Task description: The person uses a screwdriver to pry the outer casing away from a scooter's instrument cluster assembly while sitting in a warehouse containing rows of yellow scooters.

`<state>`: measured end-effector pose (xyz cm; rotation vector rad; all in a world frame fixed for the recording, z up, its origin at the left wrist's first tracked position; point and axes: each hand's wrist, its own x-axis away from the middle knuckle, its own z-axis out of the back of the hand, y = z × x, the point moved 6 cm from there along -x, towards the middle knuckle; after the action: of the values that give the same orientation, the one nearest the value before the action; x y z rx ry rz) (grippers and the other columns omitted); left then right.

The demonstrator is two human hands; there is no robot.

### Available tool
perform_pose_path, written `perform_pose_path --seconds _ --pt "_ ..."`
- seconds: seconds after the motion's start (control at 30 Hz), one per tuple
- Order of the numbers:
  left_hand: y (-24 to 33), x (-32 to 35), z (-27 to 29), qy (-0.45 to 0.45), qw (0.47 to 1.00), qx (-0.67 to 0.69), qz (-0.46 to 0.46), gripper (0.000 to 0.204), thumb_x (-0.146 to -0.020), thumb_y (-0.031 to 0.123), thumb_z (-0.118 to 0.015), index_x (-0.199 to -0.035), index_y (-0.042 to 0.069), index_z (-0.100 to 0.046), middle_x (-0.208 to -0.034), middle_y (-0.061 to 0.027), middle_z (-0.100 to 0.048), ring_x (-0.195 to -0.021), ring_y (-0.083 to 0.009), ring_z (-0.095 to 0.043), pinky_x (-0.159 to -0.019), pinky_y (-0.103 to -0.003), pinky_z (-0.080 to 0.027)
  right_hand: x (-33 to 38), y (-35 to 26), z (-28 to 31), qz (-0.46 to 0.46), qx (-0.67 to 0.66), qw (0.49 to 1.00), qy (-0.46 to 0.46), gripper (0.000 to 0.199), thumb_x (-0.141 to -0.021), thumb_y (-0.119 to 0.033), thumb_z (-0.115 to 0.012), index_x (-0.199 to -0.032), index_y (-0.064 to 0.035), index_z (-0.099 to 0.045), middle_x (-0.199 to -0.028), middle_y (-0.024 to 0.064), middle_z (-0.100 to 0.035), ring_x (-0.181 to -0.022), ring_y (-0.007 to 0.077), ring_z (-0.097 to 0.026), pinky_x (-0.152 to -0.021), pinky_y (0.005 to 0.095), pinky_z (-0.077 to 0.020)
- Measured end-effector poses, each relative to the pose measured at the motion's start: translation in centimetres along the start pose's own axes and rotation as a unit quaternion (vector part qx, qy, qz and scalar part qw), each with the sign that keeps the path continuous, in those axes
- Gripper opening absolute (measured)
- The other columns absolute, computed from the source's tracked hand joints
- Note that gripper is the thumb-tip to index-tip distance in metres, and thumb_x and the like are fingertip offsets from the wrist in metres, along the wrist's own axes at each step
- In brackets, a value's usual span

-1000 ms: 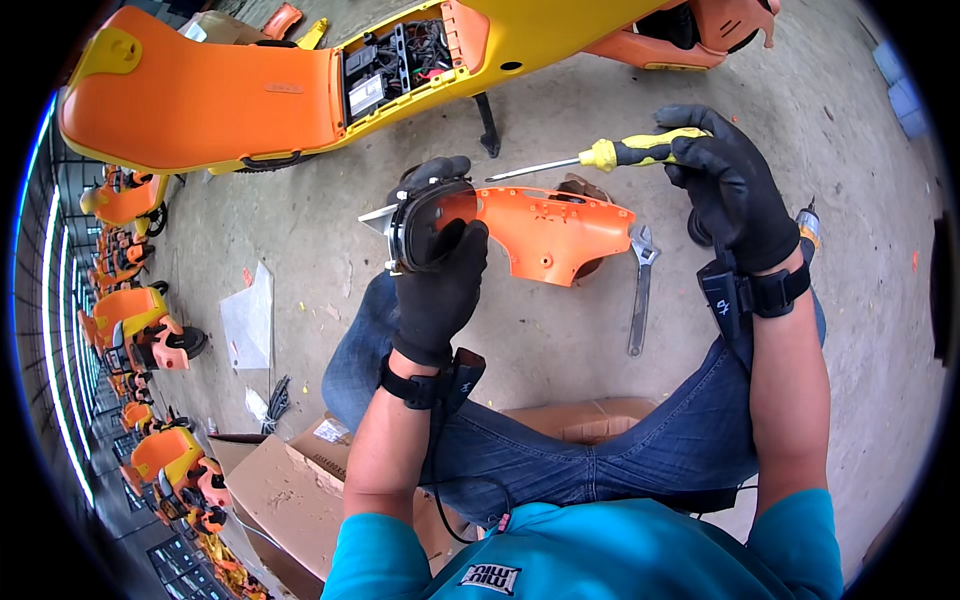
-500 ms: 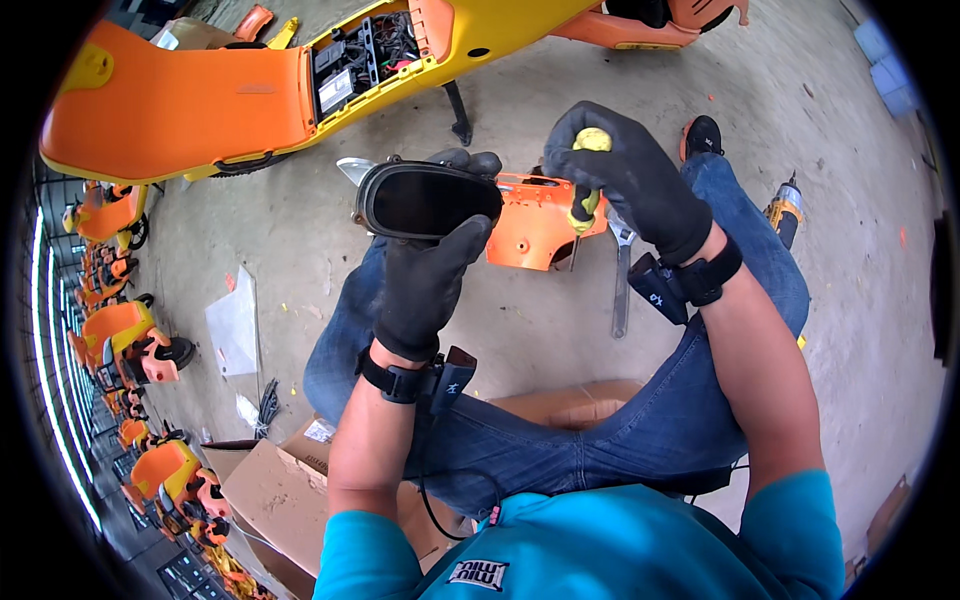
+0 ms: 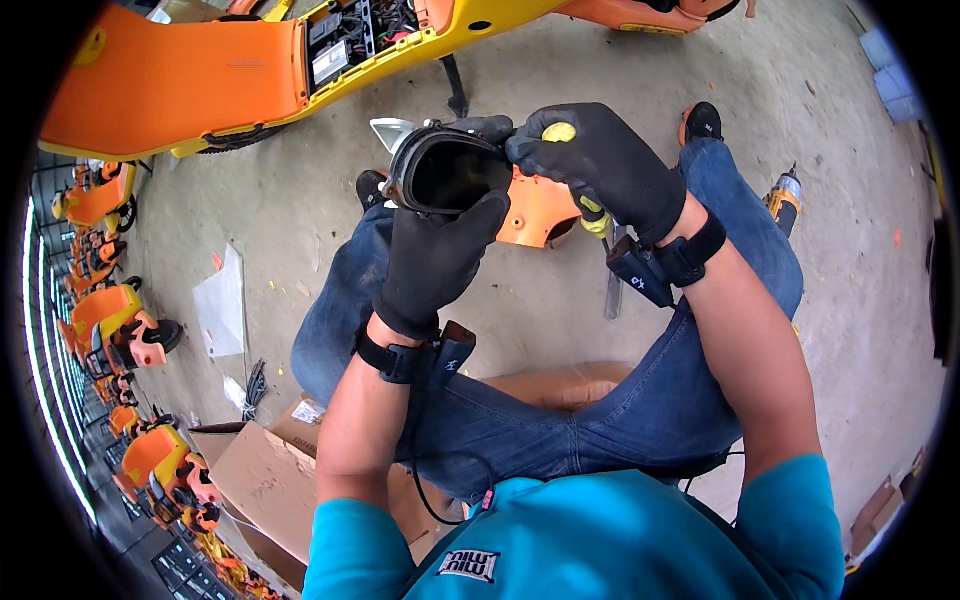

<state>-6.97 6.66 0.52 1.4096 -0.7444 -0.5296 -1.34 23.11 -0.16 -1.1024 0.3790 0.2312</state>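
Note:
My left hand (image 3: 435, 260), in a black glove, grips a black oval display unit (image 3: 450, 178) with a glossy face and a pale bracket at its upper left. The thumb lies along the near edge and the fingers go round the far side. My right hand (image 3: 615, 165), gloved too, keeps a yellow-and-black screwdriver (image 3: 594, 216) in its palm, its shaft slanting down toward my wrist. The right fingertips meet the display's right rim; whether they pinch anything small there is hidden. Below both hands an orange plastic panel (image 3: 530, 212) is partly covered.
An adjustable wrench (image 3: 614, 297) lies on the floor near my right wrist, a power drill (image 3: 787, 200) beyond my right knee. An orange-and-yellow scooter (image 3: 200, 90) stands ahead. Cardboard boxes (image 3: 265, 480), a clear plastic sheet (image 3: 222, 305) and a cable bundle (image 3: 257, 390) are at left.
My right hand has moved left onto the display's rim, and the screwdriver has swung to a slant in the palm. The display has shifted a little right and tilted.

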Motion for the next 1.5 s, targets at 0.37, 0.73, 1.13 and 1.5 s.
perform_pose_path --seconds 0.37,0.73,1.13,1.5 --pt "0.1 -0.6 0.9 0.054 0.996 -0.006 -0.073 0.048 -0.09 0.004 -0.06 -0.135 0.0 -0.045 -0.127 -0.0177 -0.062 -0.116 -0.0235 -0.06 -0.101 -0.037 -0.046 0.2 1.1 -0.1 -0.026 0.143 0.987 -0.063 0.017 -0.075 -0.017 -0.071 -0.086 -0.0041 -0.071 -0.079 0.0137 -0.068 -0.075 0.0301 -0.066 -0.069 0.0383 -0.0528" --pt "-0.4 -1.0 3.3 0.042 0.992 0.12 -0.006 0.04 -0.099 0.011 -0.055 -0.136 -0.001 -0.045 -0.117 -0.0185 -0.066 -0.112 -0.0267 -0.064 -0.097 -0.035 -0.05 1.8 5.7 -0.6 -0.278 0.113 0.954 0.004 0.023 -0.08 -0.025 -0.069 -0.088 -0.0037 -0.07 -0.087 0.0147 -0.071 -0.083 0.0309 -0.067 -0.075 0.0384 -0.0517" --pt "0.3 -0.9 4.8 0.064 0.981 0.17 -0.067 0.044 -0.103 0.023 -0.049 -0.141 0.002 -0.043 -0.118 -0.017 -0.064 -0.115 -0.0247 -0.06 -0.101 -0.035 -0.046 0.6 1.9 7.2 -0.194 -0.069 0.963 0.176 0.032 -0.098 -0.029 -0.056 -0.11 -0.0005 -0.064 -0.087 0.0058 -0.072 -0.08 0.0146 -0.069 -0.072 0.0293 -0.0531" --pt "1.9 -1.1 6.2 0.132 0.962 0.209 -0.113 0.053 -0.094 0.001 -0.058 -0.143 0.0 -0.039 -0.128 -0.0158 -0.06 -0.119 -0.0233 -0.059 -0.103 -0.036 -0.046 2.8 -0.2 9.4 -0.258 -0.357 0.879 0.181 0.037 -0.103 -0.026 -0.055 -0.134 -0.005 -0.058 -0.108 0.0031 -0.064 -0.077 0.0043 -0.056 -0.068 0.015 -0.0492"
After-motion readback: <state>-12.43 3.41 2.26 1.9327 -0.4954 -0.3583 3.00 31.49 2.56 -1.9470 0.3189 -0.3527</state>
